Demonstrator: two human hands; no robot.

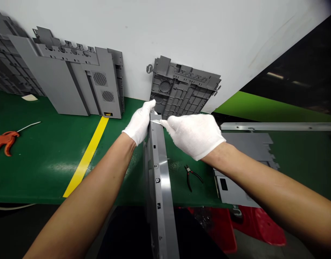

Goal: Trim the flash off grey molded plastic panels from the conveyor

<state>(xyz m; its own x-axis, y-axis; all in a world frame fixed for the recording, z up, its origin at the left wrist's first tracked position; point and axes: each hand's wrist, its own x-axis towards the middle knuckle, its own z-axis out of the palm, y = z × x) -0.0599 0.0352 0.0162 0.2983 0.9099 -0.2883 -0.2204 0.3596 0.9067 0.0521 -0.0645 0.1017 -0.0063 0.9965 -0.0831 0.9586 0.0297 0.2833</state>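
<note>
A grey plastic panel [161, 176] stands on its edge in front of me, its long narrow side with small slots facing up. My left hand [139, 122], in a white glove, is closed around the far end of this panel, thumb on top. My right hand [195, 135], also gloved in white, is closed at the panel's far right corner. From its fingertips a thin shiny blade [155, 121] lies across the narrow side. The handle, if there is one, is hidden inside the fist.
Grey panels lean on the white wall: a ribbed one [187, 90] ahead, a smooth one [81, 82] left. On the green table [52, 144] lie cutting pliers [189, 176], an orange-handled tool [5, 140] and yellow tape [86, 154]. Another panel [235, 187] lies right; red bins [222, 230] stand below.
</note>
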